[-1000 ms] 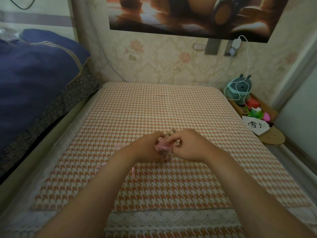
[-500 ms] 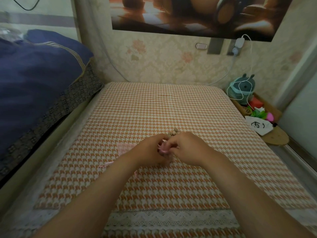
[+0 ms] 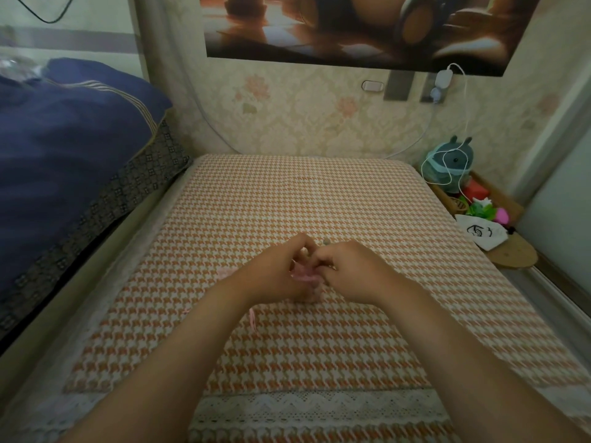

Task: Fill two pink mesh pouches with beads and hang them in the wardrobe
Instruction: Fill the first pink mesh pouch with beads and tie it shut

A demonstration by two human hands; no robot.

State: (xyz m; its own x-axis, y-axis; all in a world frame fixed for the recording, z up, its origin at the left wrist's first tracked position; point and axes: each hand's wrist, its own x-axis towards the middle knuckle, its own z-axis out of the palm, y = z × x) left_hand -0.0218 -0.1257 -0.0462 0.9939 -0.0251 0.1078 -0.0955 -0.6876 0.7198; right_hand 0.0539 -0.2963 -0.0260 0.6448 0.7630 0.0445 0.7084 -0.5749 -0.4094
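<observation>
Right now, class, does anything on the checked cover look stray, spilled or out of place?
Little stands out. A loose bead lies on the checked cover just beyond the hands, and a second pink pouch lies partly hidden behind the left hand. Both hands hold a pink pouch.

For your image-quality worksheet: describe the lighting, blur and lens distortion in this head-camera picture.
Head view: dim, warm indoor light, soft shadows, no glare; slight blur on the hands, left hand and right hand, and pink pouch; wide-angle bending curves the wall edges and houndstooth mat.

No readable text, label or number anywhere.
</observation>
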